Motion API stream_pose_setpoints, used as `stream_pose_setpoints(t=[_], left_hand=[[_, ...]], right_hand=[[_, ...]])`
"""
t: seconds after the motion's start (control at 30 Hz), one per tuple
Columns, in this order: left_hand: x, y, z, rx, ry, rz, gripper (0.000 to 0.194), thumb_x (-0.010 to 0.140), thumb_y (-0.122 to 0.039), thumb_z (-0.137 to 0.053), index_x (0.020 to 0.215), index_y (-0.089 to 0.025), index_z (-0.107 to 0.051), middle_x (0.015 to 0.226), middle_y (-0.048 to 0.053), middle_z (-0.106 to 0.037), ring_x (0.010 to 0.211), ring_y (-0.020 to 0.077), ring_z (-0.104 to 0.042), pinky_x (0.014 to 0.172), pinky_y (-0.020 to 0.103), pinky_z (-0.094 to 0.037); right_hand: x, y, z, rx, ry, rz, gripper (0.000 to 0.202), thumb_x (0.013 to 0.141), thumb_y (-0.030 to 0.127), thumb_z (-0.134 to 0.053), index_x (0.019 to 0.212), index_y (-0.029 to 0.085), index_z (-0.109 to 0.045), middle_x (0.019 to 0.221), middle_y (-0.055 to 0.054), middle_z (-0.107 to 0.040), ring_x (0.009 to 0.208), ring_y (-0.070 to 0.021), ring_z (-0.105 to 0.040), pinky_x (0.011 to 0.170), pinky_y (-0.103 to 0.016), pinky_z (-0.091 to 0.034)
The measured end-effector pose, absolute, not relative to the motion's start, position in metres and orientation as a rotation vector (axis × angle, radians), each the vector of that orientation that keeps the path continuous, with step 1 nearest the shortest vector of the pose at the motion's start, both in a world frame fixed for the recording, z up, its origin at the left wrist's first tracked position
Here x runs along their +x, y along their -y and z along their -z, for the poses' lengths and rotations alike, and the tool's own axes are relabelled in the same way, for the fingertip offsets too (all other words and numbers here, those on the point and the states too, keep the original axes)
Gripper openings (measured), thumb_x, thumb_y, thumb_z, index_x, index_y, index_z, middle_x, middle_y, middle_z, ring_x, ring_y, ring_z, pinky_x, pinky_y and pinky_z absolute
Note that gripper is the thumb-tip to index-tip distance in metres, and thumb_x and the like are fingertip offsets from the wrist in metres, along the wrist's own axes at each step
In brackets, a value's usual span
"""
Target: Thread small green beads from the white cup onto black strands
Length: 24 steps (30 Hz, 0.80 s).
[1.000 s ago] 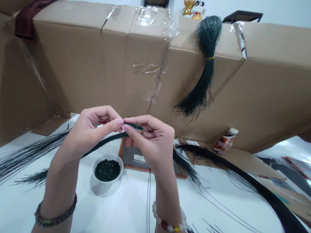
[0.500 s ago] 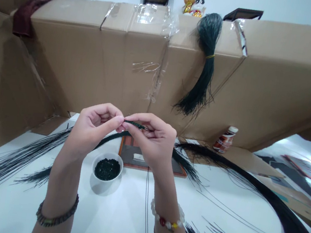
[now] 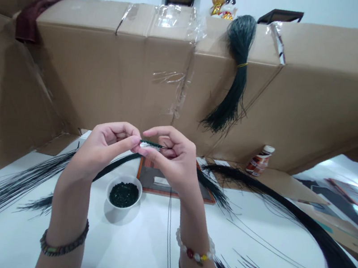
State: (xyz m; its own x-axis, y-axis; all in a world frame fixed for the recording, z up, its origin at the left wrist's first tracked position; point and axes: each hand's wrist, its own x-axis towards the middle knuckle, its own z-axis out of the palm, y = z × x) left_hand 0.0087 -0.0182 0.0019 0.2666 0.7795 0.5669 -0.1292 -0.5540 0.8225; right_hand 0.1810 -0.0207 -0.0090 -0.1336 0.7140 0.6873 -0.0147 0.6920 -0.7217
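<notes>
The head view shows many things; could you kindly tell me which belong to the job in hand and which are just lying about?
Likely in the job:
- dark green strip, pinched by the left hand
- white bowl of dark pieces
- dark strands beside the left arm
- hanging dark bundle, tied in yellow

Probably just lying about:
- bottle
- maroon cloth
- figurine

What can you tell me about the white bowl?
The white bowl looks round and smooth, perhaps ceramic or plastic. It stands upright on the white table, holding tiny, shiny, dark green pieces below its rim. It sits near the left end of the board; whether they touch is unclear. Neither of the hands touches it.
</notes>
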Motion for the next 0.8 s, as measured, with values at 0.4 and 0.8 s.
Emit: stream_pose_setpoints(t=[0.4,0.8], left_hand=[[0.008,0.009,0.002,1.713,-0.413,-1.302,0.006,0.085,-0.024,-0.077,0.081,-0.02,-0.075,0.073,-0.003,-0.069,0.069,0.0042,-0.061,0.066,0.009,-0.048],[-0.001,0.008,0.005,1.804,-0.324,-1.117,0.012,0.074,-0.017,-0.085,0.072,-0.018,-0.073,0.069,-0.002,-0.072,0.067,0.0069,-0.063,0.065,0.015,-0.05]], right_hand=[[0.186,0.009,0.009,-0.375,1.52,-1.235,0.018,0.08,0.03,-0.081,0.079,0.018,-0.068,0.066,0.005,-0.058,0.051,-0.0041,-0.041,0.047,-0.018,-0.032],[0.192,0.006,0.012,-0.255,1.729,-1.444,0.015,0.069,0.019,-0.087,0.076,0.016,-0.074,0.064,0.004,-0.063,0.049,-0.0036,-0.043,0.044,-0.017,-0.031]])
